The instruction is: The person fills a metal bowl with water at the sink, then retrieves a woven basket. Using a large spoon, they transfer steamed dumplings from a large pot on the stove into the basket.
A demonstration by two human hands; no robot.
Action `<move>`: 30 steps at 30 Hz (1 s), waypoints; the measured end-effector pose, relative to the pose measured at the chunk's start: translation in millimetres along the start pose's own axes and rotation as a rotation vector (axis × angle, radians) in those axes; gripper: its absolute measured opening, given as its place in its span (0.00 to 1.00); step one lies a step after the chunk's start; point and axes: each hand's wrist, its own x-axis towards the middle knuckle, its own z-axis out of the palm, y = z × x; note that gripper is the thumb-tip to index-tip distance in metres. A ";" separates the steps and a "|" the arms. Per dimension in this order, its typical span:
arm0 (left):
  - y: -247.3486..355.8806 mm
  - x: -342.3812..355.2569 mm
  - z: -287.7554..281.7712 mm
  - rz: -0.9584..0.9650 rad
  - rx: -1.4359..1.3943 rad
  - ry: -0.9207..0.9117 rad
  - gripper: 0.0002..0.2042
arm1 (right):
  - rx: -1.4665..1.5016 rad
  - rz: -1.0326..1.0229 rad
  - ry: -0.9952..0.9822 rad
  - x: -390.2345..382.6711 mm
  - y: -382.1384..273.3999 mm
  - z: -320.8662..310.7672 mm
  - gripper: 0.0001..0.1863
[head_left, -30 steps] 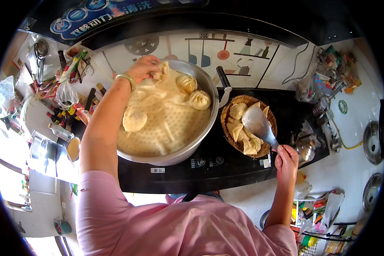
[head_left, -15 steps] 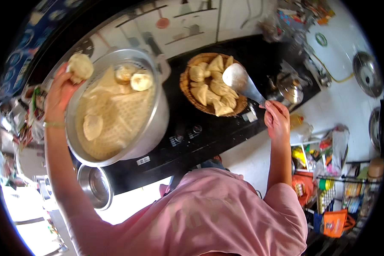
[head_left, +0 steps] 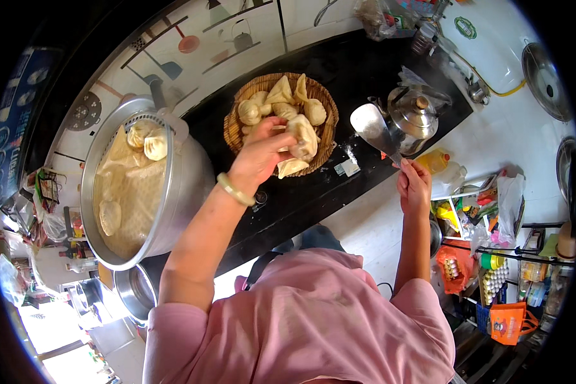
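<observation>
My left hand [head_left: 262, 148] is closed on a steamed bun [head_left: 303, 137], holding it over the near part of a round woven basket [head_left: 331, 115]. Several more buns and folded, triangular dumplings [head_left: 280, 91] are heaped in that basket. In my right hand [head_left: 414, 182] is the handle of a metal spatula [head_left: 372, 123], its broad blade up and to the right of the basket. To the left stands a large aluminium steamer pot [head_left: 189, 192]. Two round buns [head_left: 155, 144] and a pale, flatter bun [head_left: 110, 217] lie on the cloth [head_left: 134, 182] inside it.
A steel kettle [head_left: 416, 115] stands on the black cooktop [head_left: 288, 208], right of the spatula. A metal basin [head_left: 134, 291] is below the pot. Steel lids [head_left: 547, 80] hang at right, above shelves holding bags and an egg tray [head_left: 495, 281].
My left hand has carried the bun from above the pot's left rim rightward to the basket. The spatula has moved off the basket's edge toward the kettle. The view has shifted.
</observation>
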 end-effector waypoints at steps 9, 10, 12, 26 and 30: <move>-54.5 110.6 11.9 -0.052 0.472 0.058 0.20 | -0.001 0.110 0.071 -2.7 4.7 -48.5 0.10; -59.9 115.2 15.0 -0.041 0.502 0.117 0.19 | 0.005 0.113 0.068 -2.7 5.3 -52.3 0.10; -71.2 130.4 6.7 0.018 0.737 0.139 0.20 | 0.014 0.121 0.069 -2.3 5.2 -54.7 0.10; -39.5 52.7 42.6 0.534 1.375 0.109 0.22 | 0.028 0.063 0.052 12.9 20.5 -43.2 0.07; 51.7 -40.4 65.2 0.458 1.493 -0.094 0.13 | 0.054 0.004 -0.021 13.4 23.2 -18.3 0.08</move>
